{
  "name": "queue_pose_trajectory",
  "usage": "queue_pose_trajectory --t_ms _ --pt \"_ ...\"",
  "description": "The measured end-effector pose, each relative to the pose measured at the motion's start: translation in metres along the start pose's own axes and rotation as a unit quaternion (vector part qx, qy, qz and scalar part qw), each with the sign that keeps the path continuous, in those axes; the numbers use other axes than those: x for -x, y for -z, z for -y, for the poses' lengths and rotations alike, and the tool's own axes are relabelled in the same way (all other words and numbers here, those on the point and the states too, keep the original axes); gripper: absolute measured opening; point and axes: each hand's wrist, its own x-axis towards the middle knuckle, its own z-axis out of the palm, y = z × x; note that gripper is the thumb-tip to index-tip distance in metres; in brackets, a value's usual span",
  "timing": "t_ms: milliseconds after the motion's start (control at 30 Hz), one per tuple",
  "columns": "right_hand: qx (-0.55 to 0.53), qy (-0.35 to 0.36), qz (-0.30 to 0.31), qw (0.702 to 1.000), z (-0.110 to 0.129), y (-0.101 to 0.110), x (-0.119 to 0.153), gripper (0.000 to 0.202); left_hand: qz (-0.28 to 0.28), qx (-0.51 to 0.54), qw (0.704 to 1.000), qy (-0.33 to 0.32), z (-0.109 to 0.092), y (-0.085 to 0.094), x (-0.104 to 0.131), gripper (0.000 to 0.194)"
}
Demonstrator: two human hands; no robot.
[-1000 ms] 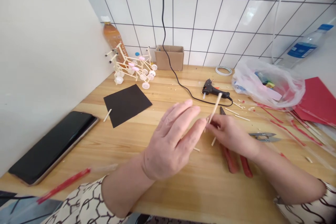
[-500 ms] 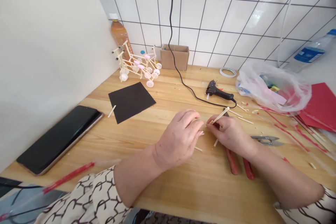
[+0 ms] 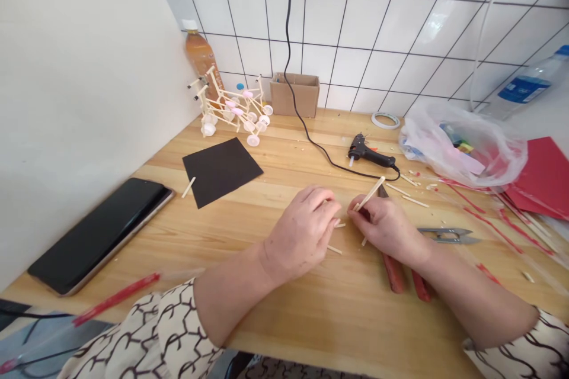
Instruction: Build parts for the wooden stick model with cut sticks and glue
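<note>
Between thumb and fingers my right hand (image 3: pixel 383 222) pinches a thin pale wooden stick (image 3: pixel 372 192), which slants up and to the right. My left hand (image 3: pixel 306 228) is just left of it, fingers curled together; whatever they may hold is hidden behind them. A small gap separates the two hands. Short stick pieces (image 3: pixel 335 250) lie on the table beneath them. Pliers with red handles (image 3: pixel 393 274) lie partly covered by my right hand and wrist. Grey thread snips (image 3: pixel 448 235) rest just right of that wrist.
A black glue gun (image 3: pixel 371 154) with its cord lies behind my hands. Black card (image 3: pixel 222 170) and a phone (image 3: pixel 100 234) are at left. Small stick models with wheels (image 3: pixel 231 108) stand by a tea bottle (image 3: pixel 201 56). A plastic bag (image 3: pixel 464 145) and red paper (image 3: pixel 540 174) are at right.
The stick in my right hand has tilted slightly and shifted a little left. My left hand has moved slightly left, and the rest lies as before.
</note>
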Motion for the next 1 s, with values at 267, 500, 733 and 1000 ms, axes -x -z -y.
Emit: queue_pose_trajectory --t_ms 267,500,733,1000 --pt "-0.020 0.001 -0.010 1.000 -0.002 -0.002 -0.002 0.020 -0.007 0.013 1.000 0.011 0.002 -0.003 0.001 0.016" --pt "-0.218 -0.074 0.017 0.973 0.006 0.004 -0.002 0.016 -0.012 0.140 0.983 0.119 -0.001 -0.003 -0.001 0.015" --pt "-0.478 -0.141 0.051 0.865 0.018 0.009 0.004 0.016 0.125 0.409 0.850 0.307 -0.007 0.006 -0.007 0.024" --pt "-0.520 -0.158 0.051 0.838 0.024 0.005 0.006 0.012 0.153 0.481 0.775 0.380 -0.004 0.005 -0.008 0.019"
